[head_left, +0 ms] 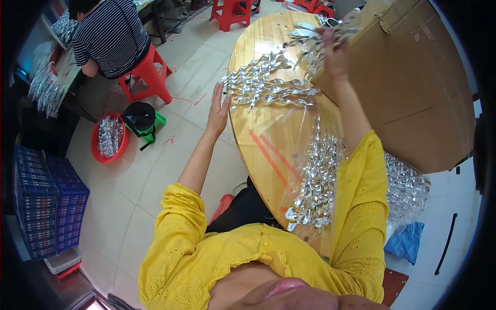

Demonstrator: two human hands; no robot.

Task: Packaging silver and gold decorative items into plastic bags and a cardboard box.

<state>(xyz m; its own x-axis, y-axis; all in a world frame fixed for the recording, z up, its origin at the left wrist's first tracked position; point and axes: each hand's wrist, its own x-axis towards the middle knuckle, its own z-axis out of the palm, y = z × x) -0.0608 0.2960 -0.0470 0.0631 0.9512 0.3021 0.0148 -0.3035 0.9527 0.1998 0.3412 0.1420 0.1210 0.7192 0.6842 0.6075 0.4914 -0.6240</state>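
Silver twisted strips [268, 82] lie in a crisscross bunch on the wooden table. At the table's left edge, my left hand [219, 111] is open with fingers stretched, beside the ends of these strips; whether it touches them I cannot tell. Farther right, my right hand [337, 58] is blurred by motion and closed around a loose bundle of silver strips [314, 58], also smeared, next to the cardboard box. A bundle of silver twisted strips [318, 181] in clear plastic lies nearer to me, by my right sleeve.
A large cardboard box [408, 88] stands at the right. Red tape strips [271, 161] lie on the table [253, 170]. Someone in a striped shirt [111, 39] sits on a red stool [147, 77]. Left are a red basin [110, 138] and blue crates [49, 201].
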